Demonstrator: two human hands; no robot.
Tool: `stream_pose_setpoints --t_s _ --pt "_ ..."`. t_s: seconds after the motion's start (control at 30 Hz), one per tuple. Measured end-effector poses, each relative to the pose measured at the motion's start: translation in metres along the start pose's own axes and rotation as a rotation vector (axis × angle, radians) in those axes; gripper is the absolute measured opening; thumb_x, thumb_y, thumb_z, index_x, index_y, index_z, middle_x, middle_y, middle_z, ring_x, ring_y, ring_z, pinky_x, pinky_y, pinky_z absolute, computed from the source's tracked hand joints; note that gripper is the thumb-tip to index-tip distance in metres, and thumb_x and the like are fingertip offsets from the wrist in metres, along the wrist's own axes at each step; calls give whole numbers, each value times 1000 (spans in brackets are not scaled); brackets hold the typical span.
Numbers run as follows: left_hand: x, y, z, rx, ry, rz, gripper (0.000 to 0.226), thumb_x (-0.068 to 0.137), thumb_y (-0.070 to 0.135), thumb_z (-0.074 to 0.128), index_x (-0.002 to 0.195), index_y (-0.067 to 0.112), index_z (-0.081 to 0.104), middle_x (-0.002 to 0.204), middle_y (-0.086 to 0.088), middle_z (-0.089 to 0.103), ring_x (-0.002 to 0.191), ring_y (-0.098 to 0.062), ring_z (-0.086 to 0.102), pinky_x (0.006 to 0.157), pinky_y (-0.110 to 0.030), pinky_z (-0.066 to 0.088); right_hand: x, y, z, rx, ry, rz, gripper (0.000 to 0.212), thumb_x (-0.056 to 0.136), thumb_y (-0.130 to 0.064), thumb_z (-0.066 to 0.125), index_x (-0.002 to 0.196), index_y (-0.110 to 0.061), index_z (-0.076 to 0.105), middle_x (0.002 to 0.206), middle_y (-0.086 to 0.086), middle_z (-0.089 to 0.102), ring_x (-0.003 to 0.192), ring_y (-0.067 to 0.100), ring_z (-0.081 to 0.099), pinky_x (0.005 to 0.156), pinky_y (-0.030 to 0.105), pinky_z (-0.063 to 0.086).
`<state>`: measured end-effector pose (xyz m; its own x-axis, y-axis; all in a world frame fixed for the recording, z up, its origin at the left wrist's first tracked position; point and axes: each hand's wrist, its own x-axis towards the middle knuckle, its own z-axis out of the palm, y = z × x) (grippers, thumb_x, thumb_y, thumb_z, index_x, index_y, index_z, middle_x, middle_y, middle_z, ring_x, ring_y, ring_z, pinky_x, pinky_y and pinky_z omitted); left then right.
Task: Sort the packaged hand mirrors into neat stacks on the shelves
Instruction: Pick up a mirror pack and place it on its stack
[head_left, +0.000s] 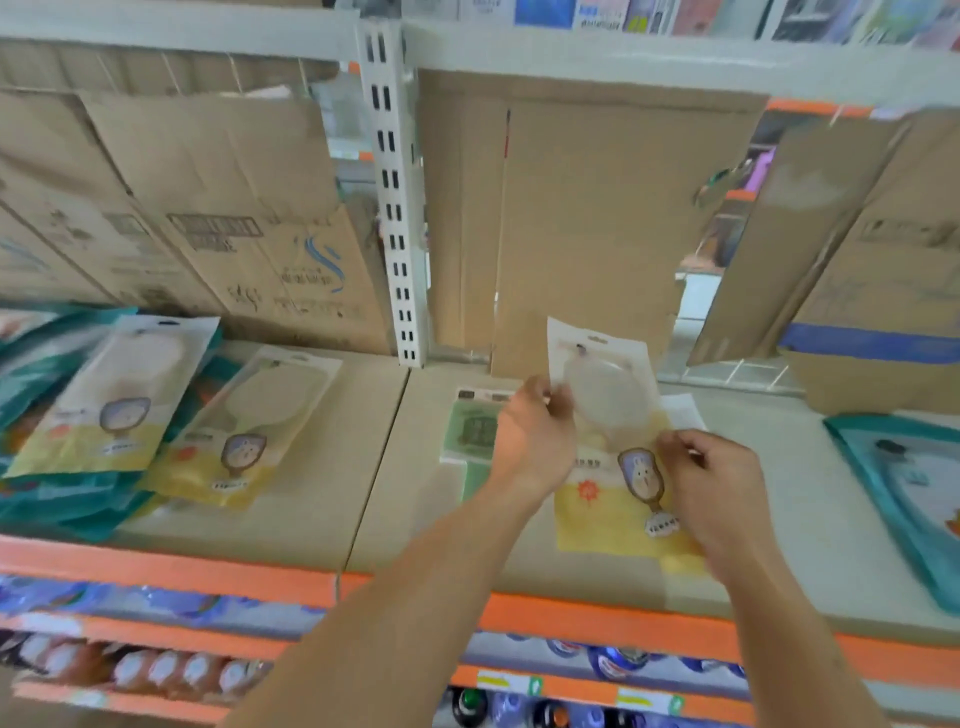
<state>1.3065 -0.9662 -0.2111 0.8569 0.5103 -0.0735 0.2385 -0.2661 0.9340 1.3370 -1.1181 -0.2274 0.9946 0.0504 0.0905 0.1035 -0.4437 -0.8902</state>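
Lower shelf: bottles (156, 670), blurred. Above them, the beige shelf (311, 493) with an orange front edge. Over its right bay both hands hold one yellow packaged hand mirror (608, 405): left hand (535, 431) fingers (558, 410) pinch its left edge, right hand (717, 488) fingers (675, 447) pinch its right edge. Cannot tell if its lower end touches the shelf. A green package (475, 431) lies flat just beside it. Left bay: two yellow mirror packs (98, 400) on a loose teal pile (52, 499). Far right: teal package (904, 499). Behind: cardboard sheets (597, 218).

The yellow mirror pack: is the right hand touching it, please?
Touching. The head view shows the right hand pinching the yellow mirror pack by its edge.
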Motion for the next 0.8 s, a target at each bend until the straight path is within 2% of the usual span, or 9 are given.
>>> stream_pose_setpoints --t_s 0.1,0.2,0.23,0.3,0.43,0.6,0.67,0.73,0.8 --pt "-7 2 8 -65 13 -25 30 100 35 38 112 16 57 95 -2 60 84 -23 57 69 -28 40 -2 2 -7 -50 4 -9 30 93 -16 53 71 1 63 57 10 49 53 19 42 48 41 47" --pt "-15 -1 21 -100 17 -44 30 100 38 38 108 17 59 89 1 59 80 -21 57 68 -28 41 -5 12 -17 -93 19 -9 30 91 -17 53 67 0 59 49 -3 38 49 27 45 55 52 52" --pt "-17 -3 26 -97 19 -45 31 99 38 38 106 17 60 88 -1 61 79 -22 57 68 -29 42 -7 14 -21 -106 23 -22 32 92 -17 53 64 -1 56 46 -6 36 48 22 43 53 49 51" --pt "-21 -6 36 -79 22 -54 32 99 39 39 104 17 61 87 -3 63 80 -24 59 67 -29 42 -10 20 -30 -153 33 -60 38 93 -17 52 57 -6 52 42 -7 38 45 8 36 49 33 40" --pt "-30 -10 58 -27 -5 -74 28 99 30 40 106 16 63 89 -6 66 83 -26 61 64 -27 40 -4 38 -47 -204 17 -113 45 94 -16 52 50 -15 42 41 -5 37 43 8 34 46 21 23" --pt "-30 -8 89 17 -78 -138 24 94 13 37 93 8 60 72 -10 59 57 -18 52 41 -18 31 19 65 -64 -251 -6 -123 44 93 -17 53 51 -16 42 43 -2 34 44 10 33 46 21 28" --pt "-28 -7 103 57 -82 -166 26 92 11 38 101 7 62 91 -18 66 76 -28 62 51 -25 40 29 76 -70 -264 -29 -110 40 94 -19 52 56 -7 46 48 5 38 45 11 31 47 23 27" --pt "-24 -6 115 96 -81 -211 33 93 11 37 115 10 62 109 -16 67 100 -30 63 74 -31 50 39 86 -74 -265 -55 -97 39 93 -20 52 58 -4 46 48 6 38 46 11 31 47 23 27" --pt "-19 -5 123 147 -89 -254 40 96 13 36 134 14 51 128 -10 58 116 -26 56 90 -28 46 46 94 -75 -257 -78 -98 38 91 -17 52 57 -3 45 47 2 34 47 12 32 48 22 29"
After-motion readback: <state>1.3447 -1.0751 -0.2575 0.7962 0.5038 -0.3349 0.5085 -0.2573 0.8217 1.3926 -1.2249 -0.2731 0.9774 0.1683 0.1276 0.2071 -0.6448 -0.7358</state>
